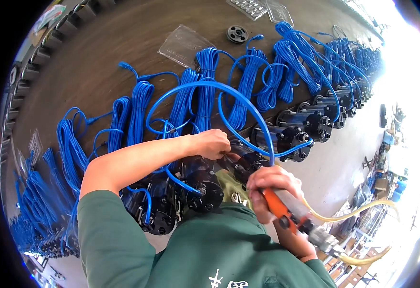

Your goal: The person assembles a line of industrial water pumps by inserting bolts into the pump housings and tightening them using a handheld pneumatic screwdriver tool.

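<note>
My right hand [274, 189] is wrapped round an orange and grey air-powered hand tool [289, 211], with a yellowish air hose [363, 209] running from its rear end. The tool's front end is hidden behind my fingers and points toward a dark shiny metal cylinder [248, 163] close to my body. At that cylinder's far end my left hand [212, 144] is closed, its fingertips turned down; what they pinch, if anything, is hidden. A thick blue cable [255, 113] arches in a loop over both hands. Left of them lies another cylinder [203, 185] with a bolted black end.
Similar cylinders [291, 143] line the table edge on both sides, each near a bundled blue cable [246, 91]. Farther back on the brown table [123, 43] are a clear plastic sheet [183, 45] and a black round wheel-like part [237, 34]. Clear trays [250, 7] lie at the far edge.
</note>
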`<state>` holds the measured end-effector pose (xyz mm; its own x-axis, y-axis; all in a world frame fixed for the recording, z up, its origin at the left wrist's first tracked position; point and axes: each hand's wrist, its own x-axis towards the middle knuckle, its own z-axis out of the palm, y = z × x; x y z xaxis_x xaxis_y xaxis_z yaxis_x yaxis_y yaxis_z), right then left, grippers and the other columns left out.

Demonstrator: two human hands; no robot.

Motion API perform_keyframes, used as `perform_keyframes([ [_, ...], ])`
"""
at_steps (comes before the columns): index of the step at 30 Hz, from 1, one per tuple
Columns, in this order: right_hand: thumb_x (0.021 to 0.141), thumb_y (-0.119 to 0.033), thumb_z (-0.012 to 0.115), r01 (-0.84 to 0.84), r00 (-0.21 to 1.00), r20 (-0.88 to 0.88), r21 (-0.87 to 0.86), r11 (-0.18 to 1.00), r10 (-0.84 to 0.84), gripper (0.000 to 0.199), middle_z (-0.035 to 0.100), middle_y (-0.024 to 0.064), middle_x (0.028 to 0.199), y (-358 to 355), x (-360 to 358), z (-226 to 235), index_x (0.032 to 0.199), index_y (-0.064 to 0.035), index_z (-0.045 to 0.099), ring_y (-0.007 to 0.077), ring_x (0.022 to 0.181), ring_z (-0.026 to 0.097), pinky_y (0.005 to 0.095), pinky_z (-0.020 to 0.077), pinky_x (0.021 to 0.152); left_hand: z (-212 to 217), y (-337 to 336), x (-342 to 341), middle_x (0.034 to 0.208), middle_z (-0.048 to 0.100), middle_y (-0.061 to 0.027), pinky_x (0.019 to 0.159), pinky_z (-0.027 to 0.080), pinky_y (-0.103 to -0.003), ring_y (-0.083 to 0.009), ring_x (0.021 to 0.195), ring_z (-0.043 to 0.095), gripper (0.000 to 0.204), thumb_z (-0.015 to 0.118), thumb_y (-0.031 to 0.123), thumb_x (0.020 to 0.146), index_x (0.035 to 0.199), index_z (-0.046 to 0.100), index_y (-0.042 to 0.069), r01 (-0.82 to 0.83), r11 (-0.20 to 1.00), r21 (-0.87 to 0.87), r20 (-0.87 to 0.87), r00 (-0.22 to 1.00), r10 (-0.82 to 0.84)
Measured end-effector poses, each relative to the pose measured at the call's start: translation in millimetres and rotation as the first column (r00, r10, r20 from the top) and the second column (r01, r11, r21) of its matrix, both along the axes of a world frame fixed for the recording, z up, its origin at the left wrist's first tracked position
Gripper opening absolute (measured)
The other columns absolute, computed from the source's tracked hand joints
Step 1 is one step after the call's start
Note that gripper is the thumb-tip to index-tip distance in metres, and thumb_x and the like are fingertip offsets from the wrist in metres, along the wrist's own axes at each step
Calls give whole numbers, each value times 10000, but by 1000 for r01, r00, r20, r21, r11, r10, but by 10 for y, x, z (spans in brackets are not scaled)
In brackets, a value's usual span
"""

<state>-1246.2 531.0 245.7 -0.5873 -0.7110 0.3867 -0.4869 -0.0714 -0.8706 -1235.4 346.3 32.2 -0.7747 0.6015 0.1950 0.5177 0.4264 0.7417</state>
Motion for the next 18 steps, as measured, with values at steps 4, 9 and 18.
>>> perform_keyframes([
  [4, 716, 72, 630, -55, 998, 25, -8, 998, 55, 211, 635, 125, 754, -32, -4, -117, 915, 13, 596, 195, 635, 669, 297, 580, 596, 82, -3, -8, 674, 636, -184, 639, 508, -461, -374, 703, 647, 117, 665, 112, 704, 656, 657, 5, 32, 999, -42, 20, 999, -31],
  [9, 711, 58, 634, -76, 997, -18, -42, 996, 76, 218, 657, 115, 758, 15, -51, -235, 922, 15, 602, 198, 644, 672, 294, 576, 610, 186, -20, -26, 706, 661, -185, 649, 514, -462, -363, 723, 663, 94, 673, 116, 705, 692, 693, 25, 62, 995, -79, 34, 998, -59],
  [18, 660, 62, 645, -173, 985, -15, -168, 970, 173, 258, 690, 105, 744, 117, -195, 196, 918, 40, 655, 196, 650, 686, 282, 559, 612, 1270, -312, -4, 778, 684, -209, 683, 543, -458, -395, 748, 667, 188, 662, 181, 766, 831, 709, 11, -80, 915, -394, 359, 904, 234],
])
